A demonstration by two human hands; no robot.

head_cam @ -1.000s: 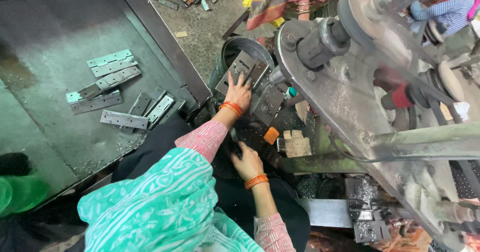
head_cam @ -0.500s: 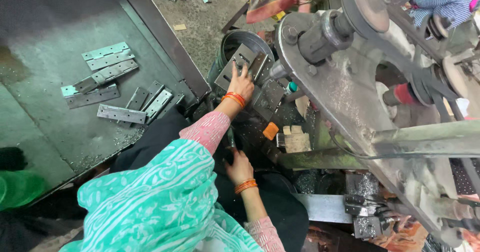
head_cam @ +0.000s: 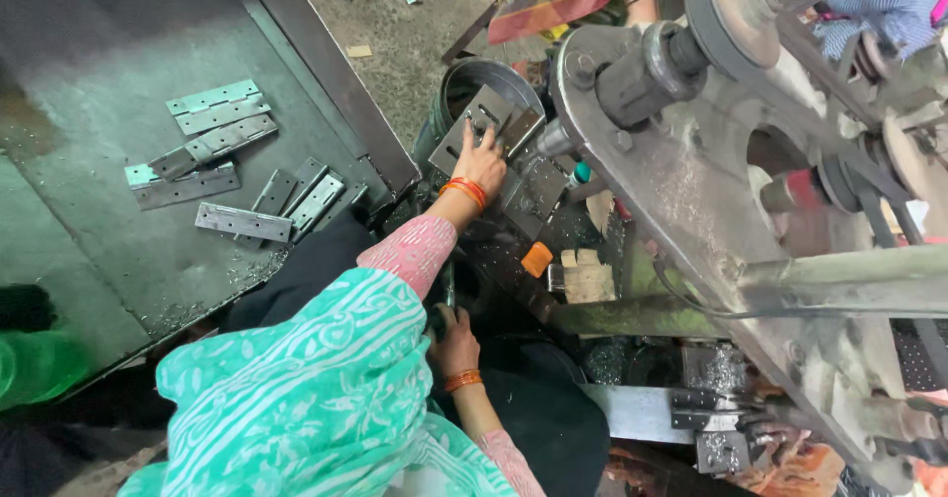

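One slip as our left hand (head_cam: 481, 161), spread flat on the hinge plate (head_cam: 472, 127), could gash fingers on sharp edges.

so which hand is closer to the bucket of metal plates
Left. The left hand rests on the metal plates in the bucket. The right hand is low by the lap, well away.

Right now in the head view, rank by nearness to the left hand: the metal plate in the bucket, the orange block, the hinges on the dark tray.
1. metal plate, under the left hand
2. orange block, below-right
3. hinges, far left
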